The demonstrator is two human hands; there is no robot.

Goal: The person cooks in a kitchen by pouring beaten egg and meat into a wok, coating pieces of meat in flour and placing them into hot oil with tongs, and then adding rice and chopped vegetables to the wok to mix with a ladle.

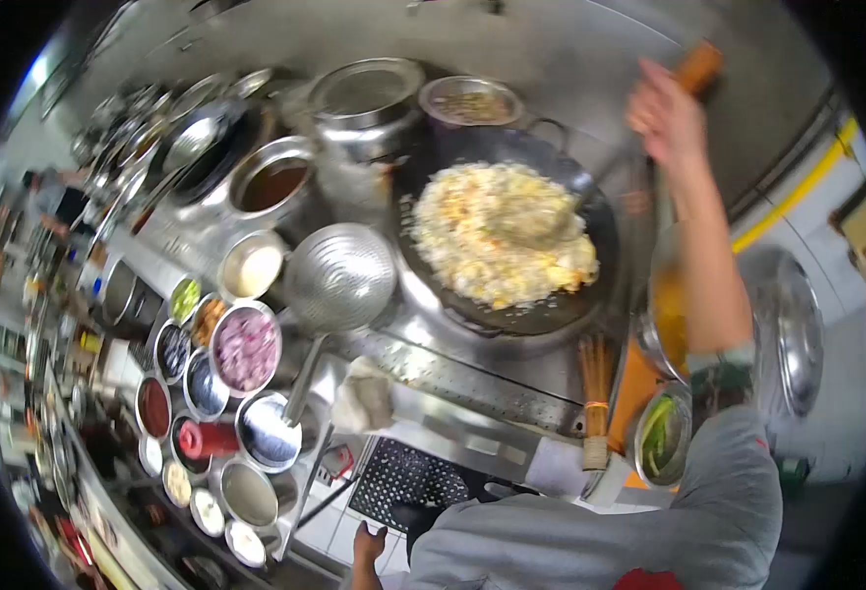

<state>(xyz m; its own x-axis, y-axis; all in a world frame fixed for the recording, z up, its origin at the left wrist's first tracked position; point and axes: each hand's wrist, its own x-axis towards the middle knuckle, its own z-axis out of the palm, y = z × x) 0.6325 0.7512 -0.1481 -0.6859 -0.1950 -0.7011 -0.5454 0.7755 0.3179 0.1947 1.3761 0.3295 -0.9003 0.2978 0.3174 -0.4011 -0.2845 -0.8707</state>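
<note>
My right hand [667, 116] is closed round the wooden-ended handle [700, 67] of a wok ladle, slightly blurred by motion. The round ladle head [536, 218] sits in fried rice with egg [487, 246], inside a black wok [605, 270] on the stove. Grains stick to the wok's inner side. My left hand [369, 543] hangs low near the front of the counter, small in view. Its thumb and fingers look apart, with nothing visible in it.
Left of the wok lie a perforated strainer [341, 275], a pot of brown liquid [273, 185] and a bowl of chopped onion [246, 346]. A bamboo brush [595, 393] and a bowl of greens [661, 438] are at the right. A person [51, 197] stands far left.
</note>
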